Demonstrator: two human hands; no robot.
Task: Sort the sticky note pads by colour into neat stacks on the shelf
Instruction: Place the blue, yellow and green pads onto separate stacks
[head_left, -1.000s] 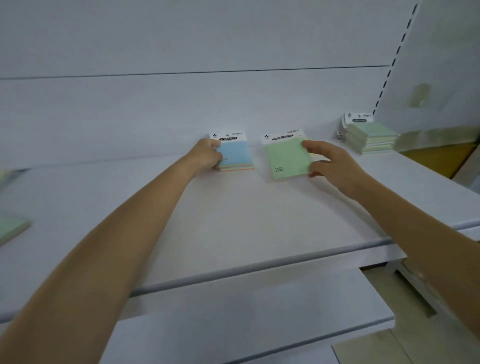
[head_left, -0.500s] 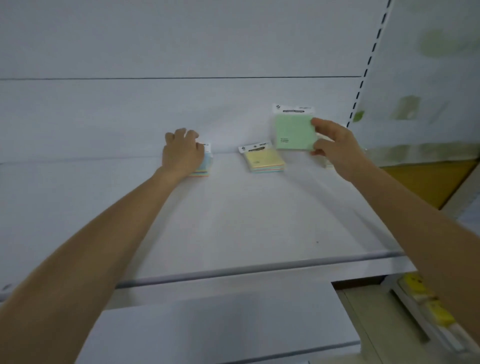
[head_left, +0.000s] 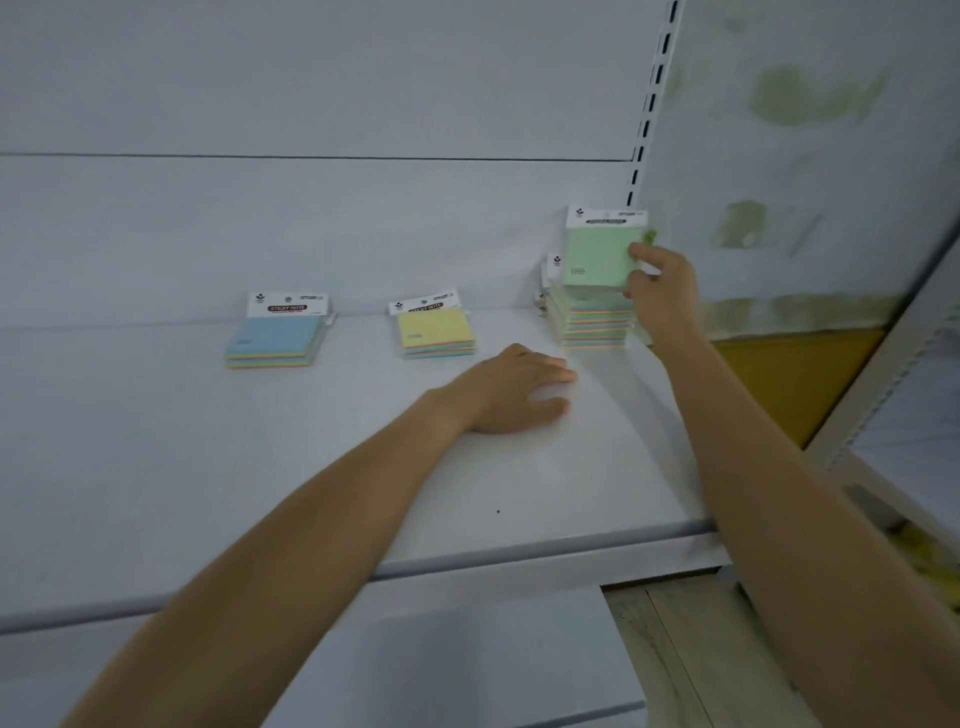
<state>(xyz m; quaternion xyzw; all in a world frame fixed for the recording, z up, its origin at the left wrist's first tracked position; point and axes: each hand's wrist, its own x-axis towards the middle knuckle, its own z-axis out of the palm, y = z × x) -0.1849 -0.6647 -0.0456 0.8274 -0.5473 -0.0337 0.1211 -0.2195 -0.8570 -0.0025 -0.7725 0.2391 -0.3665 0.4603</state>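
Above the green stack (head_left: 592, 319) at the shelf's (head_left: 311, 467) back right corner, the right hand (head_left: 662, 291) pinched a green pad (head_left: 597, 257) in its fingers; squaring its edges before lowering would have kept the stack neat. The left hand (head_left: 514, 389) lay flat, fingers together.

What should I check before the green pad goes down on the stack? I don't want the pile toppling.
1. Grip on the pad: the right hand holds the green pad by its right edge. Ok.
2. Colour match: the green stack shows a green top. Ok.
3. Position: the pad is above the stack, upright, facing the camera rather than lying flat. Not ok yet.
4. Stack neatness: the header cards at its left edge look staggered. Not ok.
5. Left hand: flat on the shelf, apart from every pad. Ok.
6. Other pads: the blue pad and yellow pad lie well left of the stack. Ok.
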